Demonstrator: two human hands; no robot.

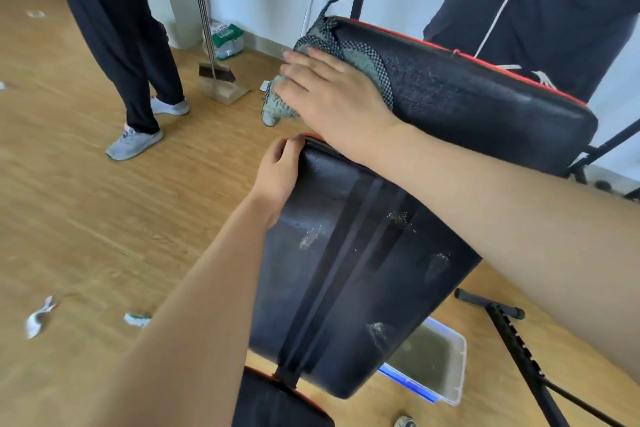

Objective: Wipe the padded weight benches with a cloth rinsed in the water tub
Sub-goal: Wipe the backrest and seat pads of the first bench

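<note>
cloth on far pad | right fingers flat atop | left fingers grip near pad

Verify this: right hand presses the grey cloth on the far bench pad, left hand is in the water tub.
Wrong on the left hand: the head view shows it gripping a corner of the near pad, not in the water tub. The right hand does press the grey cloth on the far bench pad.

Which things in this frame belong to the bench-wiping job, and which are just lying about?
Job: cloth, upper bench pad, lower bench pad, water tub.
Lying about: broom, dustpan, green bag, paper scraps.
</note>
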